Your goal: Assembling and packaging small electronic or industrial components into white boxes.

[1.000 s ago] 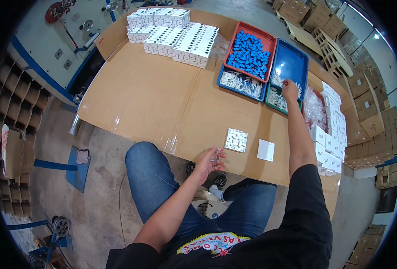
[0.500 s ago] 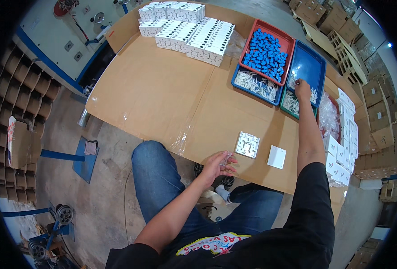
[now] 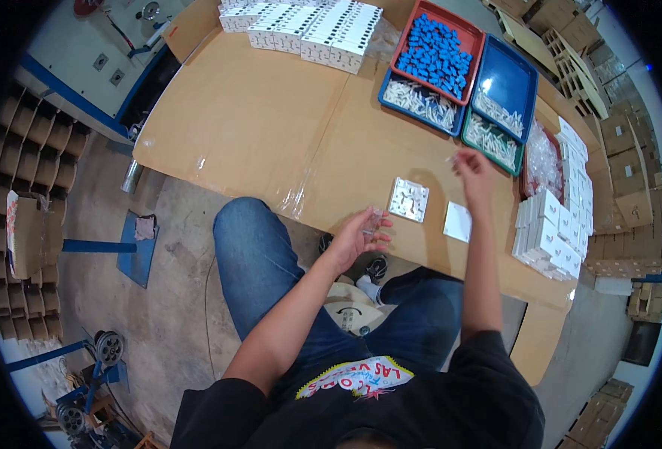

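My left hand is over the table's near edge, palm turned up, with a small clear plastic bag held between thumb and fingers. Over the cardboard-covered table, below the trays, my right hand pinches a small whitish piece at its fingertips; its exact kind is too small to tell. Between the hands lies a square silvery-white plate with raised fittings. A flat white plate lies to its right, partly behind my right forearm.
At the far right stand a red tray of blue pieces, and blue and green trays with white plug-like pieces. A red bin holds clear bags. White boxes are stacked at right and far left.
My right hand has left the blue tray and come back toward me with a small whitish piece. The left hand keeps the clear bag. The whole view has shifted slightly.
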`<act>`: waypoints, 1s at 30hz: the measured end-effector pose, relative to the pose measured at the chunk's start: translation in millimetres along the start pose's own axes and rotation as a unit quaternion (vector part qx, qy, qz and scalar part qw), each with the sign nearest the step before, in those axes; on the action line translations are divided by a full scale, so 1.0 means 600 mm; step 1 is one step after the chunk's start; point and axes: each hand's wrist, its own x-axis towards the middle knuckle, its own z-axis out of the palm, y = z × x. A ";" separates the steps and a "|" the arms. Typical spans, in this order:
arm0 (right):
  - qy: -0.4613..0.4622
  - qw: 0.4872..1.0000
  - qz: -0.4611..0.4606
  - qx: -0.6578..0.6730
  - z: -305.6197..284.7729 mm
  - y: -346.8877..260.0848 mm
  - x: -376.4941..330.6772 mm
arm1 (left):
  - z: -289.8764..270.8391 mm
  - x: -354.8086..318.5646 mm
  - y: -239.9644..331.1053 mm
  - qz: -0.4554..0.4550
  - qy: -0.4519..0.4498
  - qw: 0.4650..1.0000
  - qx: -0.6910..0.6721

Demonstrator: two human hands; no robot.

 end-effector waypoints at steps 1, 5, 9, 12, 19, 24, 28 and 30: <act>-0.018 0.998 0.024 0.055 0.027 -0.016 -0.051 | -0.005 0.004 -0.004 0.003 -0.001 1.000 -0.015; -0.052 0.985 0.078 0.143 0.092 -0.041 -0.170 | 0.001 0.005 -0.002 -0.012 -0.020 1.000 -0.019; -0.070 0.989 0.052 0.119 0.098 -0.067 -0.203 | 0.026 -0.006 -0.004 -0.037 -0.069 0.997 0.011; -0.109 0.990 0.035 0.088 0.083 -0.097 -0.222 | 0.032 -0.016 -0.006 -0.040 -0.089 0.995 0.034; -0.188 0.981 0.039 -0.007 0.059 -0.133 -0.246 | 0.043 -0.030 -0.013 -0.039 -0.118 0.991 0.057; -0.231 0.970 0.037 -0.059 0.041 -0.156 -0.254 | 0.033 -0.027 -0.020 -0.044 -0.131 0.988 0.067; -0.229 0.973 -0.012 0.002 0.043 -0.134 -0.256 | 0.039 -0.031 -0.019 -0.043 -0.139 0.988 0.049; -0.222 0.974 -0.007 0.051 0.044 -0.133 -0.257 | 0.041 -0.031 -0.019 -0.046 -0.136 0.989 0.045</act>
